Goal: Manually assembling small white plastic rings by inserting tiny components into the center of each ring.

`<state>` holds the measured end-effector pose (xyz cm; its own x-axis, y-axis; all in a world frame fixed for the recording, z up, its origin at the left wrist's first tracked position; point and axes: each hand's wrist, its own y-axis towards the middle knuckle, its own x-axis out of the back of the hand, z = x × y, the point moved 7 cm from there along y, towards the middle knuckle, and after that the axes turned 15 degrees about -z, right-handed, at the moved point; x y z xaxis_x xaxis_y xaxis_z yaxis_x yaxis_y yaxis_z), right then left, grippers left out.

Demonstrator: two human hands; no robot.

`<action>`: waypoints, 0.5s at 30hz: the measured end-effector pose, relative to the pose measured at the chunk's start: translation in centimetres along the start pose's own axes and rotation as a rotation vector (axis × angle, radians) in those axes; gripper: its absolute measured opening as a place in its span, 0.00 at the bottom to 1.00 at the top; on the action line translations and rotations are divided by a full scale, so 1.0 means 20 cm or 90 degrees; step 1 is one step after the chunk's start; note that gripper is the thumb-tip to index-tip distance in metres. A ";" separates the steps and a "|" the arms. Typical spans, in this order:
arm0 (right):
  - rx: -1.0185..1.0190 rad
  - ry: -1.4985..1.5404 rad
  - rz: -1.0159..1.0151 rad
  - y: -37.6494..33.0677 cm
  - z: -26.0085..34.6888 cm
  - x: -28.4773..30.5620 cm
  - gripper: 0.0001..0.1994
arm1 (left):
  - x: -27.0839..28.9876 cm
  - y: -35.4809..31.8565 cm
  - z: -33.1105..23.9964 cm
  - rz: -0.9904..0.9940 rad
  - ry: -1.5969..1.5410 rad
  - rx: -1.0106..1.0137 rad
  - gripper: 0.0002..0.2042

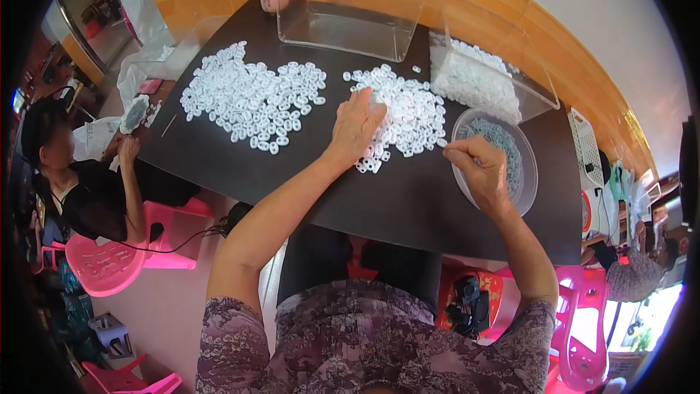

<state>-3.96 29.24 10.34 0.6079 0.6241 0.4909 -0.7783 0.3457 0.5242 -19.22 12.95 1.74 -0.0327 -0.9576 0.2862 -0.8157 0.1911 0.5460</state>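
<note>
Touching the white pieces (417,113) heaped midway along the desk (394,197), left hand (356,125) is resting, fingers extended; cannot tell if its grip is holding any. Right hand (483,169) is hovering over the bowl (534,186) at right, fingertips pinching a white piece (442,143).

Whatever the right fingers (464,147) hold — too small to tell.

Mottled purple short-sleeved top (350,335)
</note>
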 end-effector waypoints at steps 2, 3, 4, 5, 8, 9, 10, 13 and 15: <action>-0.004 0.009 0.008 -0.03 0.00 -0.05 0.03 | 0.02 0.00 0.03 -0.016 0.006 0.023 0.28; 0.006 0.034 0.011 -0.05 0.02 -0.08 0.03 | 0.06 -0.02 0.03 -0.055 0.030 0.012 0.28; 0.014 0.059 0.012 -0.07 0.03 -0.12 0.04 | 0.10 -0.03 0.01 -0.092 0.052 0.001 0.28; 0.046 0.072 0.009 -0.11 0.03 -0.15 0.05 | 0.11 -0.04 -0.02 -0.070 0.061 0.036 0.27; 0.116 0.036 0.046 -0.18 0.06 -0.29 0.07 | 0.22 -0.11 -0.05 -0.136 0.031 0.051 0.21; 0.150 0.010 0.053 -0.19 0.09 -0.33 0.08 | 0.26 -0.15 -0.04 -0.137 0.032 0.053 0.21; 0.182 -0.019 0.059 -0.21 0.10 -0.38 0.09 | 0.28 -0.18 -0.02 -0.123 -0.021 0.094 0.20; 0.243 -0.054 0.028 -0.22 0.08 -0.46 0.09 | 0.34 -0.27 -0.10 -0.092 -0.113 0.173 0.19; 0.275 -0.064 0.012 -0.22 0.09 -0.47 0.09 | 0.37 -0.33 -0.10 -0.094 -0.190 0.249 0.18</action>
<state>-6.00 20.60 4.58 0.6231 0.5493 0.5567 -0.6646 -0.0033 0.7472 -12.93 4.98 1.85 -0.0181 -0.9991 -0.0392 -0.9773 0.0094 0.2117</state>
